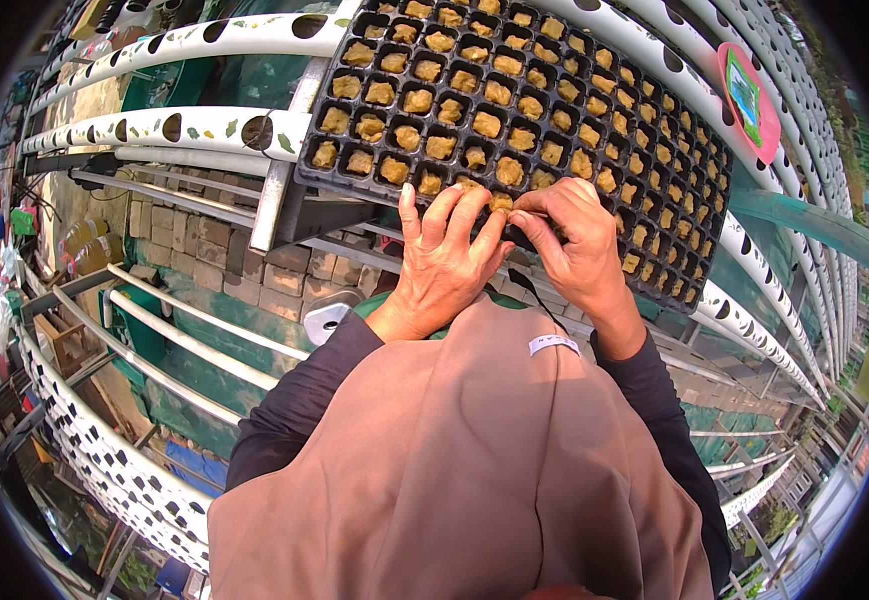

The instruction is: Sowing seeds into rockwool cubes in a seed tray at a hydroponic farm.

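Note:
A black plastic seedling tray [314,178] lies across white pipes in front of me, its cells filled with yellow-brown plugs, rockwool by their look. My left hand [445,255] rests at the tray's near edge, fingers spread over the nearest cells, the index fingertip by a plug [501,201]. Just right of it, my right hand [573,244] has thumb and index finger pinched together above the same edge. A thin, dark, stick-like thing seems to show between those fingertips, too small to name. The fingers hide part of the near row.
White hydroponic pipes with round holes [201,126] run beneath and beside the tray. A pink plate-like object [766,120] with a green and blue piece on it sits on pipes at right. A metal frame end [273,210] juts out left of the tray. Bottles [96,251] stand at far left.

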A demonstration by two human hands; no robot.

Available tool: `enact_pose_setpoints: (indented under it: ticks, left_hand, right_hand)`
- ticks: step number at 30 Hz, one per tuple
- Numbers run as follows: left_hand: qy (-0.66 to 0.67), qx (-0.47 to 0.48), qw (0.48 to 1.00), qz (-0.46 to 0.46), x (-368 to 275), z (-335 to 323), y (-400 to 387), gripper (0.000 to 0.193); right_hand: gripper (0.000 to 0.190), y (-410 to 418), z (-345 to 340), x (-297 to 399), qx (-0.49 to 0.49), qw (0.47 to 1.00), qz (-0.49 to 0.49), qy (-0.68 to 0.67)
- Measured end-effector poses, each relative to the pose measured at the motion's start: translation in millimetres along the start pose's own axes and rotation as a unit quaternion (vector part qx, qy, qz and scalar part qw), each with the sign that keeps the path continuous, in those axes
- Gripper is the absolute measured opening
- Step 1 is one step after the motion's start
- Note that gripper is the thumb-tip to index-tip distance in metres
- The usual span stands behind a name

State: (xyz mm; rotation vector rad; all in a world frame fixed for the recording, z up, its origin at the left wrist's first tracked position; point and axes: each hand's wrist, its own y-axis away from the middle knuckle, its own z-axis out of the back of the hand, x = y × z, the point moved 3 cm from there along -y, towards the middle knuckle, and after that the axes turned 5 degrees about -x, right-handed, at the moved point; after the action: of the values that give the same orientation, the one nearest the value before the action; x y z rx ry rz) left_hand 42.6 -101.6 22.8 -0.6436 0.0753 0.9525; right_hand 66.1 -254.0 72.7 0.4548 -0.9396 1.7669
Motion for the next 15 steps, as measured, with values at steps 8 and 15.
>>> enact_pose_setpoints:
  ticks: [8,15]
  left_hand:
    - [-0.017,0.02,1.0,0.016,-2.1,-1.6,-2.7,0.047]
    - [-0.017,0.016,1.0,0.015,-1.5,1.1,-0.2,0.047]
  right_hand:
    - [0.008,1.4,-2.3,-4.8,-0.023,0.997,0.047,0.061]
    - [0.008,2.6,0.6,-6.2,-0.016,1.0,0.005,0.013]
